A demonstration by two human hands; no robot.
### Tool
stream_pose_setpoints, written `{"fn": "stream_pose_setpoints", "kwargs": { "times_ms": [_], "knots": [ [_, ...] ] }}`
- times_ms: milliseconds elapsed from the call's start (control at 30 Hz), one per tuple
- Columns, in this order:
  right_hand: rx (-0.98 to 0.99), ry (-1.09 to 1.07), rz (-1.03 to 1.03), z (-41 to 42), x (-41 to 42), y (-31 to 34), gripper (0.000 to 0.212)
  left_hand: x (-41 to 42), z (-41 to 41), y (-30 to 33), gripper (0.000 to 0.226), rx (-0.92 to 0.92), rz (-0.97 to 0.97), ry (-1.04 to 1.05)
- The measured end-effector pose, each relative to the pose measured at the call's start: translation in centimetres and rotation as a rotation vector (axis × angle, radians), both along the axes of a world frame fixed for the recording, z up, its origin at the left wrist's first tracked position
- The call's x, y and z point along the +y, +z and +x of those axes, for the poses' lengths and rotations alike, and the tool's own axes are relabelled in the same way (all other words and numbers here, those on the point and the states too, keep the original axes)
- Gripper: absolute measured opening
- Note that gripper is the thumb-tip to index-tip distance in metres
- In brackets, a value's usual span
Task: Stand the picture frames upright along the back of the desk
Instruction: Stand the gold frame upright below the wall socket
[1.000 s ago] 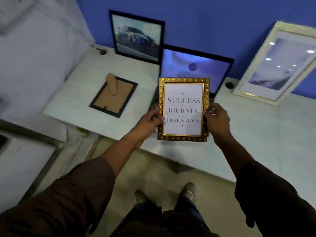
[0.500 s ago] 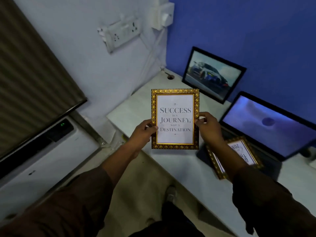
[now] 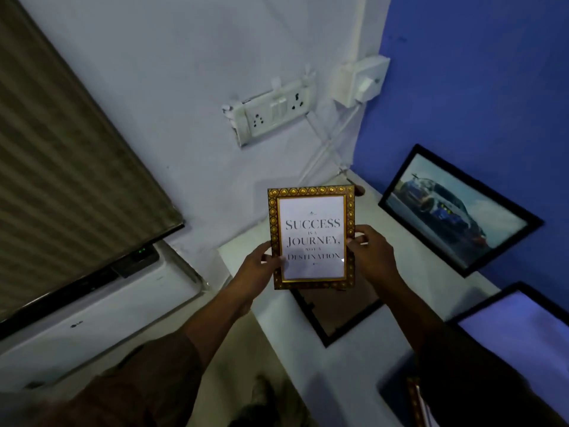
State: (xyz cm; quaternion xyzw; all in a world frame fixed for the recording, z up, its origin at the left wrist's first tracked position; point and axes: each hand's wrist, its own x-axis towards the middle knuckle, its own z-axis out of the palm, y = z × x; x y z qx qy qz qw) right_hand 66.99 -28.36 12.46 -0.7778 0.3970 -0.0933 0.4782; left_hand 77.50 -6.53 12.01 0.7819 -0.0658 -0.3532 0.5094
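I hold a gold-framed quote picture [image 3: 311, 238] upright in the air over the left end of the white desk [image 3: 348, 359]. My left hand [image 3: 260, 268] grips its left edge and my right hand [image 3: 371, 255] grips its right edge. Beneath it a black frame [image 3: 335, 315] lies face down on the desk. A black-framed car picture [image 3: 455, 211] leans against the blue wall at the back. Another black-framed picture [image 3: 523, 331] shows at the right edge. A second gold frame [image 3: 414, 402] peeks out under my right sleeve.
A white wall with a socket board [image 3: 271, 114] and a plugged adapter [image 3: 365, 81] borders the desk's left end. A cable [image 3: 326, 149] runs down to the desk corner. A white appliance [image 3: 92, 315] stands to the left, below a striped blind [image 3: 61, 180].
The view has swung further left and up toward the desk's left corner. The gold frame stays in both hands and now hangs over the face-down black frame.
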Motion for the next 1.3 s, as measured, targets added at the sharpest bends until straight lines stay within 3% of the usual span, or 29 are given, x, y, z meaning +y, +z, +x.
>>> {"fn": "stream_pose_setpoints", "kwargs": {
  "times_ms": [133,467,833,1300],
  "knots": [
    [0.024,0.052,-0.009,3.9,-2.1,-1.0,0.03,-1.9,3.2,-1.2,0.043,-0.001,-0.004,0.007],
    [0.071,0.12,0.076,13.5,-6.7,-4.3,0.043,-5.6,10.6,-4.6,0.073,0.154,-0.059,0.018],
    [0.054,0.259,0.163,21.2,-8.7,-8.0,0.046,-6.5,13.7,-6.3,0.067,0.133,-0.054,0.075],
    [-0.031,0.251,0.252,22.3,-9.1,-9.8,0.053,-7.7,14.8,-6.9,0.059,0.172,-0.094,0.169]
  ]
}}
